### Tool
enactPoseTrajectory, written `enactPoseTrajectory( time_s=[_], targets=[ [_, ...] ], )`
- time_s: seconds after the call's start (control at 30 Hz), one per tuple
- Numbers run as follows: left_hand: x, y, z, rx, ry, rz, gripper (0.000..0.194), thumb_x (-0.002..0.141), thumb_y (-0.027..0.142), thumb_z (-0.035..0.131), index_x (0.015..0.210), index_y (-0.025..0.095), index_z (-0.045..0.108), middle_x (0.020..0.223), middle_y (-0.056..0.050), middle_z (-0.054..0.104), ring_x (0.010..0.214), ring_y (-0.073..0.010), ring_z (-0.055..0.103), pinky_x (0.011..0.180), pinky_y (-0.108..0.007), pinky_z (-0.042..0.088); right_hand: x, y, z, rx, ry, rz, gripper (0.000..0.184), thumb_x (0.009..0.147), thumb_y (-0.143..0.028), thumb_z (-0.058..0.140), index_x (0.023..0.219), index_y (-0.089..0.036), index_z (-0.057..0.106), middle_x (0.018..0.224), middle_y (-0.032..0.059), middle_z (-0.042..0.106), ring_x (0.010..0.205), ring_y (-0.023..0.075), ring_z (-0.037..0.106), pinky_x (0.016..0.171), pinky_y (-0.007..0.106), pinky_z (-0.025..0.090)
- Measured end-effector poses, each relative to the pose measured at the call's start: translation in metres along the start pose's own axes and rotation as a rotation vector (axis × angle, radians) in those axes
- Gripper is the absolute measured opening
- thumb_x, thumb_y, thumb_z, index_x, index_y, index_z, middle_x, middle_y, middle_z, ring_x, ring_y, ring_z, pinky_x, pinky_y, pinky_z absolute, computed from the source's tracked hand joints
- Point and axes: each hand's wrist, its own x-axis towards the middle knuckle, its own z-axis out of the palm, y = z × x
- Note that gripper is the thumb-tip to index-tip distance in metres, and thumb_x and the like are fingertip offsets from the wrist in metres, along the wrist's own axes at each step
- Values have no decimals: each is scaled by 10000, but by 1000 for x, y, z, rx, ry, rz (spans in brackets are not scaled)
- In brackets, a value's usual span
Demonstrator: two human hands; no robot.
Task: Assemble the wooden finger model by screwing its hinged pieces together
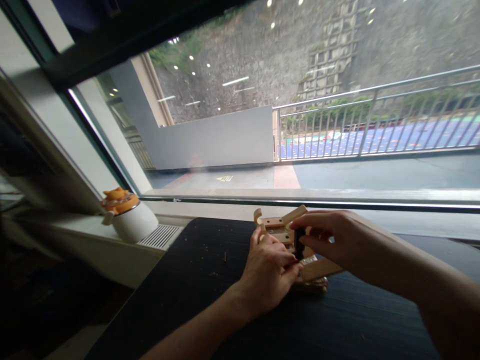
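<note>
A small assembly of pale wooden pieces (273, 221), with dark holes or screw heads along its slats, sits on the black table (195, 300). My left hand (267, 267) is pressed against its near left side, fingers curled over the wood and thumb and forefinger close together near the tool's lower end. My right hand (332, 232) grips the black handle of an upright screwdriver (299, 244) between thumb and fingers. Its tip is hidden behind my left fingers. A flat wooden board (320, 269) juts out to the right under my right hand.
One small screw (225, 257) stands or lies on the table left of my left hand, among scattered crumbs. A white pot with an orange cat-shaped lid (120, 200) sits on the sill beside a vent grille (161, 236). A large window borders the table's far edge.
</note>
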Motion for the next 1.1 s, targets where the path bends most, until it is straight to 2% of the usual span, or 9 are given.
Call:
enactPoseTrajectory(
  time_s=[0.23, 0.4, 0.47, 0.53, 0.6, 0.67, 0.87, 1.1],
  targets=[
    [0, 1, 1, 13, 1, 0, 165, 842, 259, 626, 693, 219, 683, 687, 30, 658, 873, -160, 555, 1084, -482, 172, 3, 6, 2, -29, 18, 35, 155, 826, -249, 513, 766, -228, 655, 671, -31, 623, 592, 118, 518, 525, 228, 334],
    [0, -1, 1, 13, -5, 1, 154, 840, 265, 632, 702, 221, 684, 690, 33, 658, 873, -158, 553, 1087, -483, 166, 4, 6, 5, -98, 49, 88, 137, 803, -288, 545, 719, -215, 625, 591, -33, 582, 533, 116, 476, 487, 236, 310],
    [0, -1, 1, 12, -9, 1, 154, 840, 264, 629, 703, 219, 683, 688, 30, 653, 872, -159, 555, 1085, -484, 168, 3, 4, 6, -87, 62, 97, 118, 801, -299, 557, 809, -226, 651, 630, -29, 609, 554, 122, 508, 495, 233, 327],
    [0, 0, 1, 9, -12, -3, 169, 839, 258, 626, 684, 213, 677, 677, 28, 646, 868, -158, 557, 1083, -483, 173, 2, 1, 4, -38, 56, 77, 190, 810, -268, 550, 957, -250, 668, 731, -21, 655, 619, 129, 556, 541, 229, 369],
    [0, 0, 1, 4, -11, -4, 187, 835, 251, 629, 657, 205, 663, 670, 30, 642, 868, -158, 559, 1084, -485, 172, 2, -3, 3, 16, 32, 26, 252, 829, -222, 520, 1019, -268, 678, 840, -8, 680, 703, 137, 590, 611, 231, 403],
    [0, -1, 0, 0, -6, 1, 194, 831, 249, 633, 644, 200, 653, 667, 33, 644, 874, -158, 559, 1085, -485, 169, 2, -4, 1, 45, 14, -20, 245, 844, -211, 504, 974, -267, 705, 875, 0, 687, 738, 143, 601, 642, 234, 412],
    [-1, -1, 0, 10, 1, 12, 179, 836, 252, 628, 665, 210, 661, 654, 35, 640, 871, -159, 553, 1084, -477, 175, 4, 2, 4, 11, 29, -33, 207, 839, -229, 524, 894, -228, 723, 782, 13, 683, 658, 147, 588, 584, 245, 388],
    [-2, 0, 1, 27, -7, 16, 168, 843, 254, 620, 687, 214, 669, 667, 32, 649, 875, -163, 551, 1083, -480, 177, 7, 2, 6, -77, 27, 36, 162, 827, -300, 547, 746, -206, 652, 649, -5, 606, 572, 131, 510, 528, 251, 336]
  ],
)
